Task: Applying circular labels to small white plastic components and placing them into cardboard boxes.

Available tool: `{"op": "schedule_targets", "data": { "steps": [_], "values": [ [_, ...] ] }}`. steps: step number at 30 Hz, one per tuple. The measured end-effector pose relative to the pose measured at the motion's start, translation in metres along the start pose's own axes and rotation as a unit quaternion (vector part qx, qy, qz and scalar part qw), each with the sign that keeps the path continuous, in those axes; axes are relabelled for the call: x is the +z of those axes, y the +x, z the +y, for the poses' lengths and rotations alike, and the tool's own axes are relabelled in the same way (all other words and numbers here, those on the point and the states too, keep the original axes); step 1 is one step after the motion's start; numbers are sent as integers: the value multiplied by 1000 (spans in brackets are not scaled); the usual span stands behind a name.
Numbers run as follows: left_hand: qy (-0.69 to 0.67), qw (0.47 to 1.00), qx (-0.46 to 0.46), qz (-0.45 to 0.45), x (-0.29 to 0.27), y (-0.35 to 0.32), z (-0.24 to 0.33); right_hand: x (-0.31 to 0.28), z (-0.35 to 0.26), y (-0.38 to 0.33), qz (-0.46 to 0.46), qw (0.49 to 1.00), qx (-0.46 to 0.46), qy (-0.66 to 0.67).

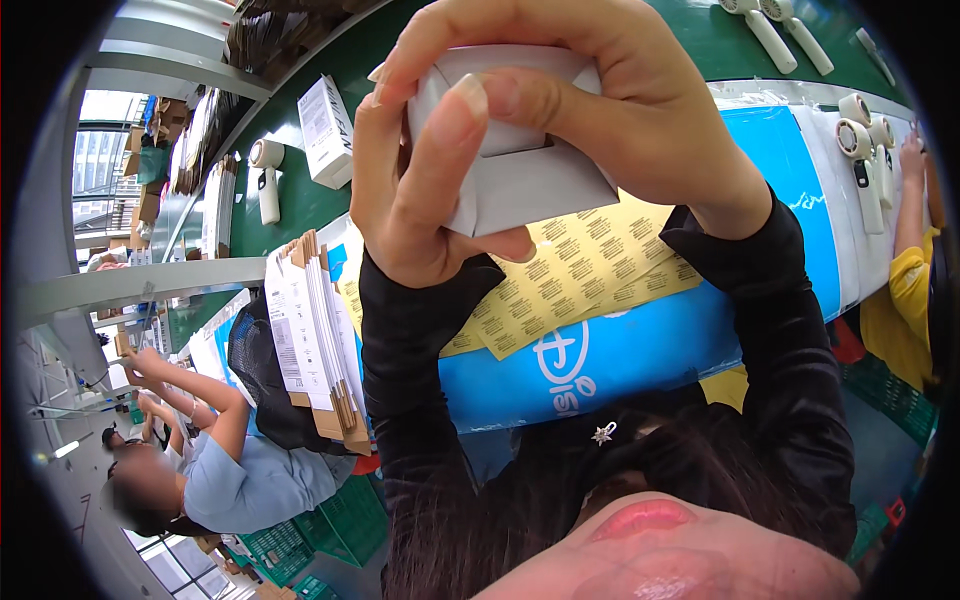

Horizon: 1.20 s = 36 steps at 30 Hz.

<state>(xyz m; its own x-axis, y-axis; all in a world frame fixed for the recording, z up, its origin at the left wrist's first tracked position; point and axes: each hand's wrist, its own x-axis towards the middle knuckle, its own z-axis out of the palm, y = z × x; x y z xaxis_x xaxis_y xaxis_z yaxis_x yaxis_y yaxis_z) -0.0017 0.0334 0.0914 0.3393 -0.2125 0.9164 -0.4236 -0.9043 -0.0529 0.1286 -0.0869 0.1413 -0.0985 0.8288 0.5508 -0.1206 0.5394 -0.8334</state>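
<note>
Presently I have the left hand (412, 222) and right hand (655, 95) pinching a white box (540, 185) between them above yellow label sheets (565, 270)

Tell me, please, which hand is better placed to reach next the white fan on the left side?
Probably left: the left hand is nearer the fan; the right hand is farther across. Both hold the light box.

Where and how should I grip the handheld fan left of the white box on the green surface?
Probably by the slim, straight handle, coming from the near side: its free end points toward the bottom of the view, while the round head is wider.
</note>
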Motion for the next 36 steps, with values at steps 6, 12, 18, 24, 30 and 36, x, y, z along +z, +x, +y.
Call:
{"op": "schedule_targets", "data": {
  "steps": [6, 12, 18, 24, 30, 36],
  "values": [
    [57, 998, -15, -26, -4, 0, 7, -3, 4, -2, -30, 998, -47, 36],
    [300, 943, -53, -136, -16, -10, -17, -44, 12, 10, 99, 950, -190, -228],
    [319, 824, -265, -385, -24, -28, -17, -110, -3, -9, 328, 792, -101, -505],
    [87, 803, -425, -408, 62, -26, -45, -154, -1, -37, 379, 731, -20, -567],
    [156, 678, -570, -436, 154, -38, -110, -158, 0, -47, 370, 721, 1, -587],
    [-296, 512, -807, 1, 120, -39, -99, -120, -17, -46, 324, 745, -52, -581]
  ]
}}
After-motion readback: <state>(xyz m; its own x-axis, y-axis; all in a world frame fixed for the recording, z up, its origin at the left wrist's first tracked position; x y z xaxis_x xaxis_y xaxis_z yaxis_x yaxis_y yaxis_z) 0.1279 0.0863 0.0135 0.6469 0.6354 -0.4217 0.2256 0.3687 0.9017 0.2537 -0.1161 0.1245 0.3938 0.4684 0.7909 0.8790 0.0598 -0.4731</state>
